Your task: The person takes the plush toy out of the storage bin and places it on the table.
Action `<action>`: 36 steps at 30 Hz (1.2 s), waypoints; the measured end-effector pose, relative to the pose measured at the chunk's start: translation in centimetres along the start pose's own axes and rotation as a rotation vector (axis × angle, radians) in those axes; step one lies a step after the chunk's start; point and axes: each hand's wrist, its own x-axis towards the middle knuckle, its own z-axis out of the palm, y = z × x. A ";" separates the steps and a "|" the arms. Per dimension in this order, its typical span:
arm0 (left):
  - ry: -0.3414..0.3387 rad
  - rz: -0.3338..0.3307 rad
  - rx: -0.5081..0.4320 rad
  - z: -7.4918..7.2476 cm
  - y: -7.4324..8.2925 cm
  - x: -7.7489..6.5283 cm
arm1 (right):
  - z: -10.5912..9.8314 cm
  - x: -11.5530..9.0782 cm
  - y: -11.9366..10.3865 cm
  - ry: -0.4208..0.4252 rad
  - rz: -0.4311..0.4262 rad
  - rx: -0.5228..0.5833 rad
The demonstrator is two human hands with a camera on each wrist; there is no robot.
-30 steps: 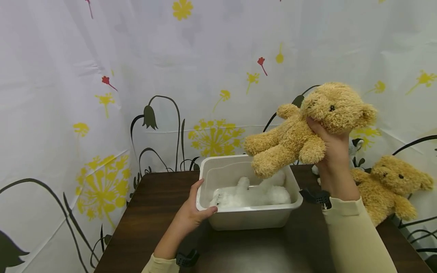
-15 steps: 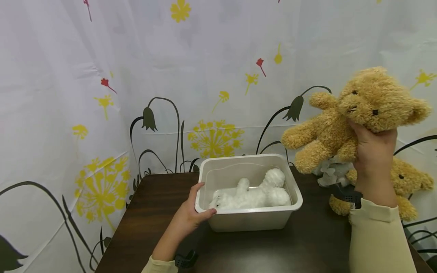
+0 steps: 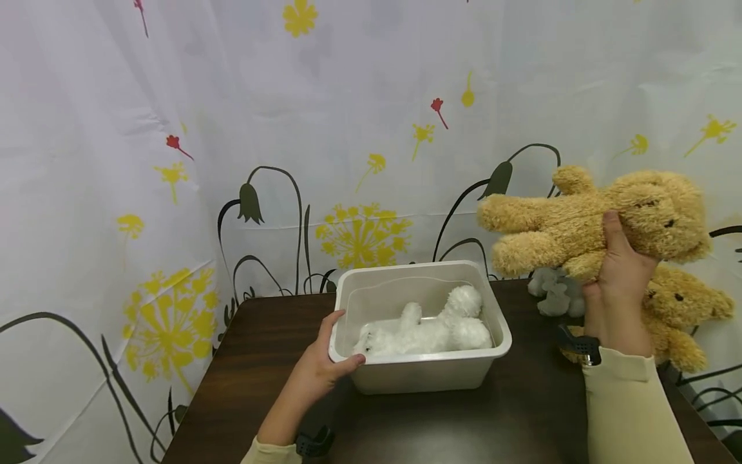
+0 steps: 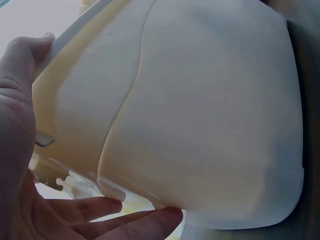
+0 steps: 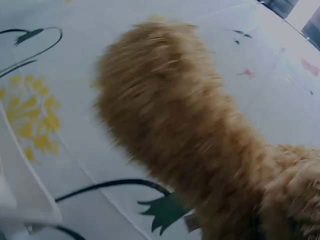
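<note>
My left hand grips the left end of a white plastic bin, its thumb over the front corner of the rim. The left wrist view shows fingertips against the bin's outer wall. Inside the bin lies a fluffy white stuffed animal. Right of the bin, my right hand holds a tan teddy bear in the air by the neck and upper body. The bear lies sideways, head to the right and legs toward the bin. In the right wrist view its furry limb fills the middle.
A second tan teddy bear lies at the table's right side, partly behind my right arm. A grey stuffed toy sits at the back right, partly hidden. Behind the dark wooden table hangs a white flowered curtain.
My right hand has carried the teddy bear right, from over the bin's right part to beside it. The bear has rolled and levelled out. My left hand stays on the bin.
</note>
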 end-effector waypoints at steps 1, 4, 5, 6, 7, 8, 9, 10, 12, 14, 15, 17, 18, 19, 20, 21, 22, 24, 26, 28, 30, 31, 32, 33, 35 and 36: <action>-0.001 0.001 -0.001 0.0 0.0 0.0 | 0.1 0.0 0.2 -0.019 0.001 -0.016; -0.002 0.008 -0.003 0.0 0.0 0.0 | 0.6 0.0 0.9 -0.139 -0.131 0.058; -0.002 0.012 -0.006 0.0 0.0 0.0 | 0.8 0.0 1.1 -0.174 -0.189 0.062; 0.001 0.016 -0.006 0.0 0.0 0.0 | 0.9 0.0 1.2 -0.190 -0.226 0.050; 0.005 0.021 -0.007 0.0 0.0 0.0 | 1.0 0.0 1.2 -0.198 -0.253 0.028; 0.010 0.029 -0.006 0.1 0.0 0.0 | 1.1 -0.1 1.3 -0.213 -0.284 0.007; 0.016 0.036 -0.009 0.1 0.0 0.0 | 1.1 -0.1 1.3 -0.218 -0.296 -0.015; 0.022 0.044 -0.010 0.1 0.0 0.0 | 1.1 -0.2 1.4 -0.220 -0.305 -0.049; 0.030 0.060 -0.016 0.1 0.0 0.0 | 1.0 -0.3 1.5 -0.237 -0.304 -0.117; 0.033 0.070 -0.021 0.2 0.0 0.1 | 0.8 -0.5 1.6 -0.257 -0.308 -0.217; 0.033 0.070 -0.022 0.1 0.0 0.1 | 0.8 -0.6 1.7 -0.267 -0.310 -0.278; 0.032 0.066 -0.013 0.1 -0.1 0.1 | 0.7 -0.6 2.1 -0.286 -0.313 -0.389; 0.030 0.062 -0.010 0.0 -0.1 0.1 | 0.7 -0.6 2.3 -0.295 -0.326 -0.443; 0.029 0.057 -0.004 -0.1 -0.2 0.1 | 0.6 -0.6 2.5 -0.288 -0.322 -0.509; 0.029 0.050 0.004 -0.3 -0.3 0.1 | 0.6 -0.5 2.8 -0.288 -0.319 -0.561; 0.030 0.043 0.012 -0.5 -0.3 0.1 | 0.6 -0.4 3.1 -0.293 -0.318 -0.591; 0.029 0.034 0.024 -0.7 -0.5 0.1 | 0.5 -0.2 3.4 -0.305 -0.319 -0.619; 0.026 0.019 0.045 -1.3 -0.8 0.1 | 0.2 0.2 4.2 -0.333 -0.344 -0.687; 0.025 0.004 0.073 -1.9 -1.1 0.2 | 0.0 0.6 5.2 -0.372 -0.346 -0.746; 0.020 -0.005 0.093 -2.7 -1.6 0.2 | -0.1 1.0 6.2 -0.396 -0.366 -0.843; 0.014 -0.013 0.120 -3.5 -2.0 0.4 | -0.2 1.1 7.1 -0.416 -0.338 -0.921; 0.011 -0.017 0.132 -3.9 -2.3 0.4 | -0.2 1.2 7.5 -0.431 -0.316 -0.941; 0.008 -0.020 0.144 -4.3 -2.5 0.4 | -0.3 1.3 8.0 -0.436 -0.302 -0.966; 0.004 -0.022 0.158 -4.7 -2.7 0.4 | -0.3 1.3 8.5 -0.449 -0.290 -0.975; -0.003 -0.023 0.186 -5.4 -3.1 0.4 | -0.5 1.5 9.4 -0.485 -0.252 -0.954; -0.008 -0.019 0.194 -5.8 -3.3 0.4 | -0.7 1.5 9.8 -0.497 -0.242 -0.954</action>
